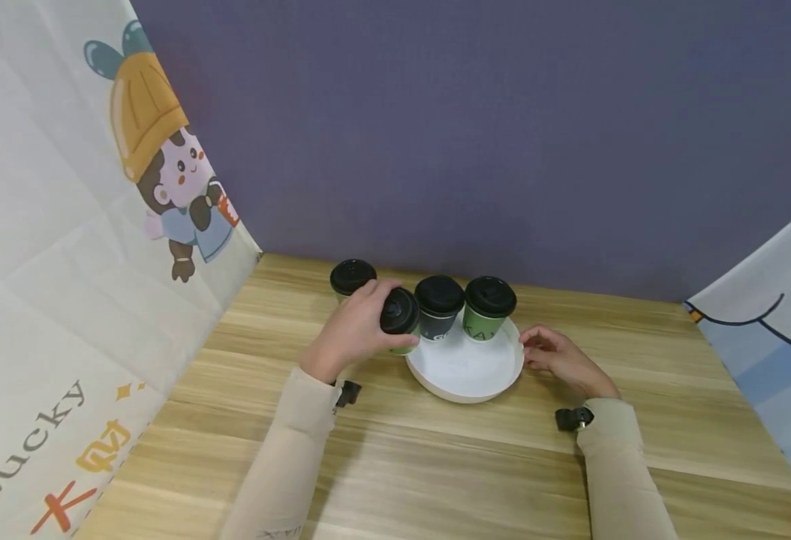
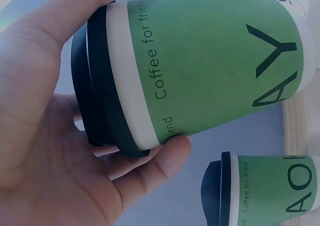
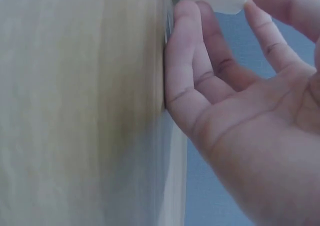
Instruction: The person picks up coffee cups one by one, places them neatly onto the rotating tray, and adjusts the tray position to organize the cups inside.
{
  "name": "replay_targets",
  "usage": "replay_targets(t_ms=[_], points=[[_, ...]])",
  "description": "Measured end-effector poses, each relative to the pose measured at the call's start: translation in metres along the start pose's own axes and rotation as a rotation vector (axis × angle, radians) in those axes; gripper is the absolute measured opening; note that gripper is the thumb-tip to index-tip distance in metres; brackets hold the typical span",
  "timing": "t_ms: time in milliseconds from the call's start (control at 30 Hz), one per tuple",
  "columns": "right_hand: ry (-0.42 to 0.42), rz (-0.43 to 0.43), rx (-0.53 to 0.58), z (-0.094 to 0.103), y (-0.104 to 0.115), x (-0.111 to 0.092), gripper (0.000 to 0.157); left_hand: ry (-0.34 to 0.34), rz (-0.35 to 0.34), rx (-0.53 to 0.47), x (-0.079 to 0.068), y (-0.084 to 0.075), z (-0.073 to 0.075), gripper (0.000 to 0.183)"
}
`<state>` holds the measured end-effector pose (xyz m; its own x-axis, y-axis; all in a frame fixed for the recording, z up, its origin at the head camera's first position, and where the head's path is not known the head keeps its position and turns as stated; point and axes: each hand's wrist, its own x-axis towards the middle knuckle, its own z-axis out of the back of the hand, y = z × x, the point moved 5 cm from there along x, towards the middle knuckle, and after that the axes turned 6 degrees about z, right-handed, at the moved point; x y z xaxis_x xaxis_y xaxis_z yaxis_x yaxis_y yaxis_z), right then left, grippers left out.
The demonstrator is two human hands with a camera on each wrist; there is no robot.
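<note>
My left hand [image 1: 355, 330] holds a green paper coffee cup [image 2: 215, 60] by its black lid, thumb and fingers spread round the lid's rim. In the head view this cup is tilted at the left edge of a round white tray [image 1: 463, 367]. A dark cup [image 1: 434, 326] and another green cup [image 1: 482, 325], both with black lids, stand upright at the tray's back. My right hand [image 1: 560, 360] is at the tray's right side, its bent fingers [image 3: 187, 30] about the rim, low against the table.
Behind my left hand stands another black-lidded cup [image 1: 353, 276], partly hidden. The wooden table [image 1: 476, 465] meets a dark blue-purple backdrop [image 1: 470, 150] at the back. A printed white cloth [image 1: 51, 285] borders the left side, and another printed cloth [image 1: 774, 330] the right.
</note>
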<state>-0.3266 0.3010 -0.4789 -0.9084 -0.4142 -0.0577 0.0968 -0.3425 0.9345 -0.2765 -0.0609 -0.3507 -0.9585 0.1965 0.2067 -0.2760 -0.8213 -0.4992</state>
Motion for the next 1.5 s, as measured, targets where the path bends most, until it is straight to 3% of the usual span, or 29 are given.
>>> replay_targets(t_ms=[333,933,1500], points=[[0.025,0.037,-0.021,-0.004,-0.001,0.0,0.052,-0.005,-0.023,0.02,-0.001,-0.003,-0.004,0.094],[-0.001,0.001,-0.042,-0.008,-0.001,0.002,0.031,-0.004,-0.047,0.002,0.001,-0.011,-0.019,0.095],[0.003,-0.016,-0.011,-0.01,-0.009,0.003,0.036,0.034,-0.08,0.094,-0.001,-0.02,-0.035,0.095]])
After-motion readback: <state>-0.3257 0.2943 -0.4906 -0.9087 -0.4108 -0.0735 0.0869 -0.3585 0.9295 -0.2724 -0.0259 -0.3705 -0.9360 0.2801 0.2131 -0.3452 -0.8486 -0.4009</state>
